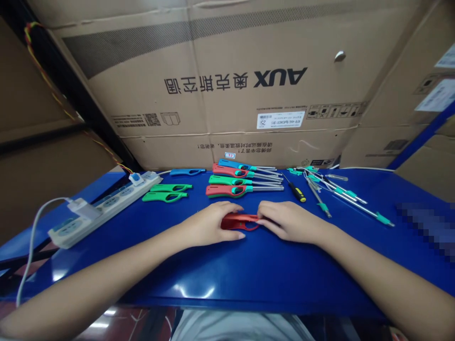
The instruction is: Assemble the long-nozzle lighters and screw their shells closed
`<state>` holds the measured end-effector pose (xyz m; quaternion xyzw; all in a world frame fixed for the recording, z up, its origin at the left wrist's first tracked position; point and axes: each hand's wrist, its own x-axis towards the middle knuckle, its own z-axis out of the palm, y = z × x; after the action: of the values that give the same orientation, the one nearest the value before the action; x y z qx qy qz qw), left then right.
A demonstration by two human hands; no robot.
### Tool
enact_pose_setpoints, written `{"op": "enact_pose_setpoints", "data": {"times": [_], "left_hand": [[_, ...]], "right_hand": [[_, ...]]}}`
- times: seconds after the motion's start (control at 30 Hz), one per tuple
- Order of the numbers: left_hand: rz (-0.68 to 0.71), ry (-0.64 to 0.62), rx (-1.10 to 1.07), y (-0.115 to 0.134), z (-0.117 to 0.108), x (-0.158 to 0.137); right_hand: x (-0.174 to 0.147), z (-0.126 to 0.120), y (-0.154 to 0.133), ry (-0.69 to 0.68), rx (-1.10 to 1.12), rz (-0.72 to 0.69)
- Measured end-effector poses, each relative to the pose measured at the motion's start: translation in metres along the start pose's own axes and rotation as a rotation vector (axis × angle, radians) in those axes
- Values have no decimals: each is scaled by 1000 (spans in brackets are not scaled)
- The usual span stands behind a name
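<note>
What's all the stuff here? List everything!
Red handle: one, red, centre
Lighters: four, red, green and blue, back middle
Green handles: two, green, back left
Blue handle: one, blue, behind green handles
Screwdriver: one, black and yellow, right of lighters
Metal rods: several, silver and teal, back right
Power strip: one, white, left
Plugs: two, mostly white, on strip
Wires: several, red and yellow, left
Table: one, blue, underneath
Cardboard: several pieces, brown, behind
Shirt: one, pale, bottom
Left hand: one, at red handle
Right hand: one, at red handle
</note>
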<state>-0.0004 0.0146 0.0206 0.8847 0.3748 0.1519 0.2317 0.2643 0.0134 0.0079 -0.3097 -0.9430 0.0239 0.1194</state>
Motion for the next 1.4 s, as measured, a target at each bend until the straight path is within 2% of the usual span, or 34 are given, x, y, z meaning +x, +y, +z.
{"op": "enact_pose_setpoints", "data": {"times": [0.17,0.23,0.3,0.4,0.47,0.53,0.63,0.7,0.77,0.8,0.83,0.9,1.03,1.13,1.2,1.3,1.4], "left_hand": [[-56,80,45,-12,-1,-18],[-51,108,56,-18,2,-19],[-13,139,106,-23,5,-18],[55,166,138,-31,12,-15],[76,182,117,-33,15,-14],[91,210,101,-32,16,-14],[124,240,83,-25,13,-15],[166,206,88,-18,12,-17],[209,145,122,-12,12,-18],[225,118,141,-10,13,-19],[238,95,158,-8,13,-20],[256,68,174,-6,15,-20],[237,43,161,-8,15,-19],[186,21,116,-12,13,-19],[153,14,89,-15,10,-19],[157,1,79,-19,5,-19],[221,43,107,-20,2,-18]], "right_hand": [[-4,-8,15,190,-3,210],[-5,-11,19,194,53,250],[-6,-11,19,105,169,225],[-4,-9,13,-98,295,142],[-2,-8,9,-185,266,142],[-3,-12,11,-211,189,191],[-11,-31,26,-121,55,411],[-21,-45,43,-66,-91,712],[-32,-54,64,-138,-255,1001],[-37,-55,74,-186,-291,1088],[-41,-54,82,-236,-284,1139],[-45,-47,96,-283,-242,1153],[-44,-37,105,-296,-205,1161],[-43,-41,103,-246,-232,1182],[-44,-46,100,-154,-256,1184],[-46,-52,95,138,-226,1116],[-44,-55,83,414,-60,948]]}}
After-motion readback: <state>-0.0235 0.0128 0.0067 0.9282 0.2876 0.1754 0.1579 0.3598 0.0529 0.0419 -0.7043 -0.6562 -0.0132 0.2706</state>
